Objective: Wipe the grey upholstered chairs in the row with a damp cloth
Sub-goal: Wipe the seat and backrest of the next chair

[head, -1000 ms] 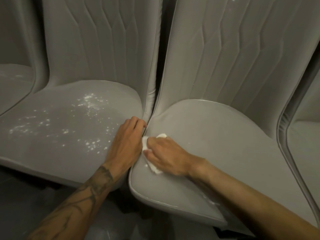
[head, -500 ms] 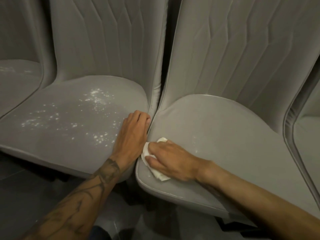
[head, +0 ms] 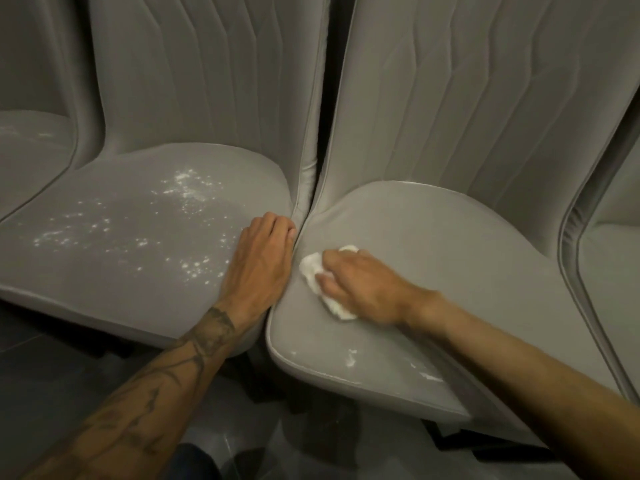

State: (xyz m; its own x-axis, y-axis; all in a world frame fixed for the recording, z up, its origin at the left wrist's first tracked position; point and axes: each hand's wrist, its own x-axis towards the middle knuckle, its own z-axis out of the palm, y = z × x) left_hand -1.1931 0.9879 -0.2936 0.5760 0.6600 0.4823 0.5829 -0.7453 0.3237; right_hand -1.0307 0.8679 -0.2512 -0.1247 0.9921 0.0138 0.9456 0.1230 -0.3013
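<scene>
Right hand (head: 363, 285) grips cloth (head: 313, 271) on chair (head: 450, 244) — left hand (head: 259, 258) flat.

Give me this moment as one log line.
right hand: holds cloth on right seat | left hand: rests on speckled left seat

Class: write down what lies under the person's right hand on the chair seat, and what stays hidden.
A white cloth lies under the right hand, held against the grey seat. Its middle and the seat patch beneath are covered.
</scene>
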